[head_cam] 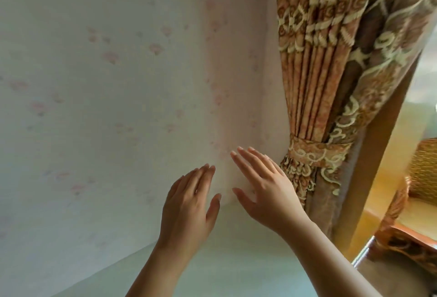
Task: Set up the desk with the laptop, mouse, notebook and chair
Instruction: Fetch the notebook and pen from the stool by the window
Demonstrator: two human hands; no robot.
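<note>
My left hand (189,204) and my right hand (264,188) are both raised in front of me over the pale desk top (236,268), backs toward the camera. Their fingers are straight and spread a little, and neither holds anything. They hover side by side near the corner where two walls meet. No laptop, mouse, notebook or chair shows in this view.
Pale wallpaper with faint pink flowers (106,84) fills the left and centre. A tied-back orange patterned curtain (331,84) hangs at the right beside a wooden window frame (371,178). A yellow sill and an ornate cushion (425,169) lie at the far right.
</note>
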